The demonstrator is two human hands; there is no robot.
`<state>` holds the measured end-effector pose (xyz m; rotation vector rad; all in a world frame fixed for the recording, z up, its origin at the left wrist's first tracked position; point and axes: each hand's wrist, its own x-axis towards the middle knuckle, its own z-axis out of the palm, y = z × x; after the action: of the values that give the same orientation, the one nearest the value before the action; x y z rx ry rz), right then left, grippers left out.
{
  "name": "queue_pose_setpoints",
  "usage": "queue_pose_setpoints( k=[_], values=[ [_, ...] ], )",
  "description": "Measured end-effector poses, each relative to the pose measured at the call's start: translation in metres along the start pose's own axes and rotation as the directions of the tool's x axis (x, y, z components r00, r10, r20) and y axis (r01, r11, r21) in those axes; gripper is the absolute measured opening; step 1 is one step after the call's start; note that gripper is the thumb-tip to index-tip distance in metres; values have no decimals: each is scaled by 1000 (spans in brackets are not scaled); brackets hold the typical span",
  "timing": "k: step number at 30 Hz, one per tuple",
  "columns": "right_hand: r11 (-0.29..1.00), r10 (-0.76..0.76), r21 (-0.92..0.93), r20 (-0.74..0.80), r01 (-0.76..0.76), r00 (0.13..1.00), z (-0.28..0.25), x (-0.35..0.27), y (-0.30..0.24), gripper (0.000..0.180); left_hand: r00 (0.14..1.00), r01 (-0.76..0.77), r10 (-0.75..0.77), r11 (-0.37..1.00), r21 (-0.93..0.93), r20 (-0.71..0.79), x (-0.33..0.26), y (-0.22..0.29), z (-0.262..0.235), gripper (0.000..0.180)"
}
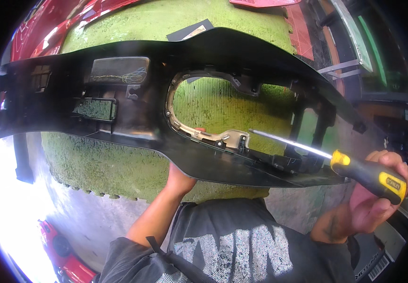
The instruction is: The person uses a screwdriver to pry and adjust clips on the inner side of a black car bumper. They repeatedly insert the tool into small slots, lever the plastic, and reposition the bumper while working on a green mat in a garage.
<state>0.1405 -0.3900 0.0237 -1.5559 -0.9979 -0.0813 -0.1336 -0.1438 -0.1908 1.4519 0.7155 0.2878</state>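
A long black plastic console trim panel [140, 123] stretches across the view, its ribbed inner side toward me. My left hand [180, 180] grips its near edge from behind; most of the fingers are hidden, though a fingertip shows in the large oval opening. Along that opening's rim runs a beige trim strip [233, 140] with small screws. In my right hand [371, 212] is a screwdriver [343, 162] with a black and yellow handle, its fingers curled around the far end. The shaft slants up and left, its tip appearing close to the beige strip's right end.
A green textured foam mat [95, 158] lies beneath on the concrete floor [86, 214]. Glossy red car body parts [50, 28] stand at the far left. A red tool or machine [62, 250] sits at lower left. Metal framing [343, 68] stands at the right.
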Motion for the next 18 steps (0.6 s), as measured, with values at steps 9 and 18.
queue_pose_setpoints(
  k=[9,18],
  values=[
    [986,-109,152,255,72,961,38,1,-9,81,999,41,-39,952,-304,10,9,12,5,75],
    [995,28,-98,-51,-32,998,3,-12,-14,92,997,75,-74,913,-400,19,10,17,5,64]
  ],
)
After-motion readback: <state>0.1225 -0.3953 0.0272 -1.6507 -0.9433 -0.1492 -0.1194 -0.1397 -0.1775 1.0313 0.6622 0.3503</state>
